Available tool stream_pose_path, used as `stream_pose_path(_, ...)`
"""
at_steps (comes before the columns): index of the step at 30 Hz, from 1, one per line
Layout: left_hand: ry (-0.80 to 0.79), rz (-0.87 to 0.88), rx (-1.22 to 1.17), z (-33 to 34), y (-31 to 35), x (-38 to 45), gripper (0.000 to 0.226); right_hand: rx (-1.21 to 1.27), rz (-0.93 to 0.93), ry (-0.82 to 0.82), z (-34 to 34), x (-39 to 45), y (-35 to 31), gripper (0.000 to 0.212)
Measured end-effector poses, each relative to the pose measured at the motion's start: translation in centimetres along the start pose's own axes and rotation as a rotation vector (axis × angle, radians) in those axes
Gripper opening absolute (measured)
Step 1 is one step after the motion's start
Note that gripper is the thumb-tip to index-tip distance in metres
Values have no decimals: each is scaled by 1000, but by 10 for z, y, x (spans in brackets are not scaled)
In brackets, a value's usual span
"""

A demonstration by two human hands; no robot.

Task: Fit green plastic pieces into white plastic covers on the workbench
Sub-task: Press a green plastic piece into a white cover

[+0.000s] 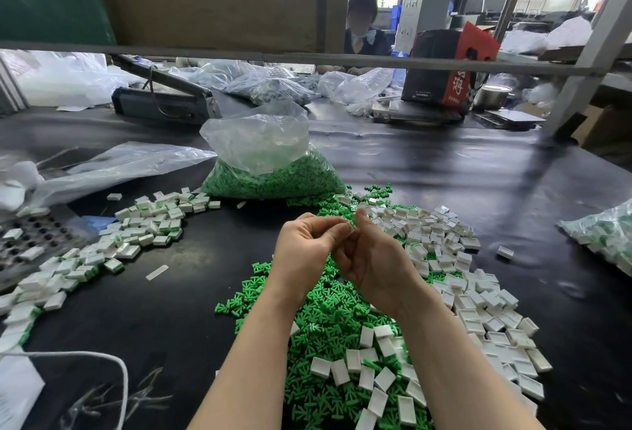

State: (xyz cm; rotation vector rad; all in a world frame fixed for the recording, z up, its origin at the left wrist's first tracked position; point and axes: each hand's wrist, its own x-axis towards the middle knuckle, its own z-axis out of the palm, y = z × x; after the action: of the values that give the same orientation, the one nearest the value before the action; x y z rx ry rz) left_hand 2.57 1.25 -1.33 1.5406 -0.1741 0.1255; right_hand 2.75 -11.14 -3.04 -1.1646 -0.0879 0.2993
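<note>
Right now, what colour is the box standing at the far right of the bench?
Red and black box, in the head view.

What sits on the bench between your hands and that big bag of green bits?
In the head view, mostly bare black bench, with a few loose green pieces by the bag, beyond the hands.

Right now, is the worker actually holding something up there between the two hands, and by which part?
Yes: a small white cover with a green piece, pinched at its edges between the fingertips of the left hand and right hand, above the piles.
</note>
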Motion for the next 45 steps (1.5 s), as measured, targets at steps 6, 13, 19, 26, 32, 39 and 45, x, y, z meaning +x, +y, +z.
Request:
stream_pose_path(6, -51, -38, -98, -1, 2, -3, 8, 1, 13, -12, 2, -2, -1, 48)
stream_pose_path(13, 21, -55, -34, -1, 2, -2, 9, -92, -34, -19, -1, -2, -2, 53)
stream_pose_path(19, 28, -47, 7, 0, 4, -2, 18, -268, -128, -32, -1, -4, -2, 49)
stream_pose_path(26, 25, -20, 87, -1, 3, 0, 9, -326, -160, -19, -1, -5, 0, 35)
stream_pose_path(32, 17, -4, 57, -1, 0, 0, 10, -300, -144, -46, -2, -3, 1, 53)
stream_pose_path(39, 12, -10, 42, 2, -1, 1, 12, -258, -143, -32, -2, -2, 3, 60)
stream_pose_path(45, 3, -8, 7, 4, 1, 1, 26, -148, -132, 5, -1, -1, 4, 61)
